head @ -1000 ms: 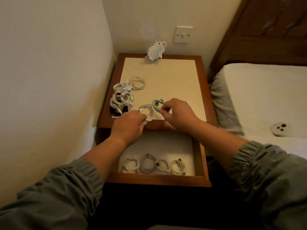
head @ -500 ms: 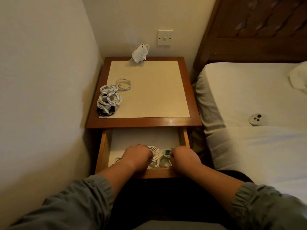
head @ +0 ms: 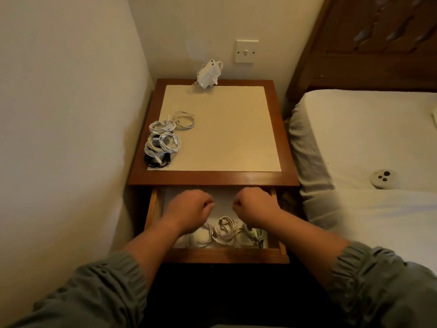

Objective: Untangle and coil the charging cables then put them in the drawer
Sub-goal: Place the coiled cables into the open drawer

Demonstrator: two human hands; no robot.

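Note:
The nightstand's drawer (head: 224,255) stands pulled out. Along its front lie several coiled white cables (head: 224,230) and, at the right end, a coiled green cable (head: 256,235). My left hand (head: 189,209) and my right hand (head: 255,207) hover side by side above the drawer's back half. Both have curled fingers and hold nothing. My forearms hide part of the row of coils. A pile of white cables (head: 163,140) with a black one underneath sits on the left side of the nightstand top (head: 224,129).
A white plug adapter (head: 208,75) leans against the wall at the back of the nightstand, below a wall switch (head: 246,51). A wall runs close on the left. A bed (head: 366,138) with a small round white device (head: 383,177) lies to the right.
My hands carried a white coil and the green coil from the tabletop down into the drawer, let them go, and have now lifted toward the drawer's back.

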